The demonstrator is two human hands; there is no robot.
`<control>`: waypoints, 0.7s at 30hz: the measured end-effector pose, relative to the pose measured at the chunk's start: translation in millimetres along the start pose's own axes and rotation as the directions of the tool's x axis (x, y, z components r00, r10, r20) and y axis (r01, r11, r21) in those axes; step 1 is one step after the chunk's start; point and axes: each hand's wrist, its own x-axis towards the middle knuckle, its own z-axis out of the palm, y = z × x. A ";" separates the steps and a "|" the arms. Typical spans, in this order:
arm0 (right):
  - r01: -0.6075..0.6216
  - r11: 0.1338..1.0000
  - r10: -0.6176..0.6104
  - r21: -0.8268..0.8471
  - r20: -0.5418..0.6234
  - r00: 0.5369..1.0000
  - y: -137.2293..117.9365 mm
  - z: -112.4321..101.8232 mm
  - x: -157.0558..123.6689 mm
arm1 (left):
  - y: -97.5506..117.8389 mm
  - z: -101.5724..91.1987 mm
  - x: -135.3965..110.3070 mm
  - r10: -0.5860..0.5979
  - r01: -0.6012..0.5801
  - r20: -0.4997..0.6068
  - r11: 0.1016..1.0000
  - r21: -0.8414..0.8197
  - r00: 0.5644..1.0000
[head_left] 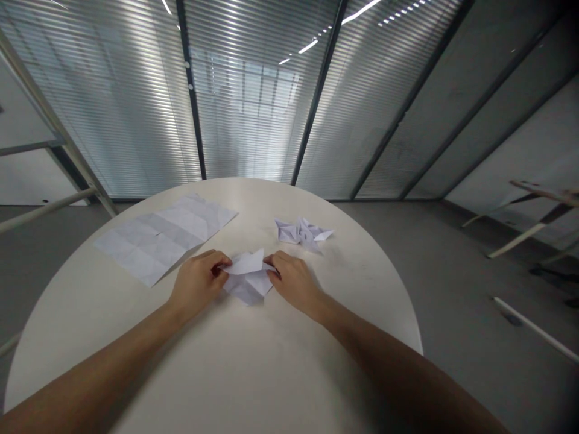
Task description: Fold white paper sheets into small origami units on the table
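Between my two hands is a folded piece of white paper (248, 280), with several flaps standing up at angles. My left hand (199, 276) pinches its left edge between thumb and fingers. On the opposite side, my right hand (292, 278) grips the right edge in the same way. The fingertips partly cover both edges. Just beyond my right hand lies a folded paper shape (301, 232) with pointed corners. A creased, unfolded paper sheet (169, 232) rests flat beyond my left hand.
All the paper is on a round white table (253, 367). Glass partitions with blinds (253, 108) stand behind it. A pale metal frame (67, 144) rises at the left. Another table (543, 193) with angled legs is at the far right.
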 end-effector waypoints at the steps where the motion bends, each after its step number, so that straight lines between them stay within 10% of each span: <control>1: 0.026 1.000 -0.026 0.013 0.031 0.999 2.2 -1.1 0.2 | -2.7 -0.6 0.4 0.028 -0.028 0.002 0.999 0.021 1.000; 10: 0.207 0.972 -0.216 0.109 0.076 0.973 14.3 -7.2 -1.0 | -22.1 -3.2 4.3 0.245 -0.258 0.086 0.942 0.214 0.966; 15: 0.035 0.986 -0.023 0.165 -0.075 0.997 13.0 -8.0 1.6 | -15.5 -7.2 2.6 0.358 -0.337 -0.045 0.910 0.241 0.933; 21: -0.014 0.995 0.028 0.095 -0.146 0.989 12.7 -3.2 2.0 | -2.5 -13.8 -6.5 0.699 -0.662 0.019 0.667 0.342 0.715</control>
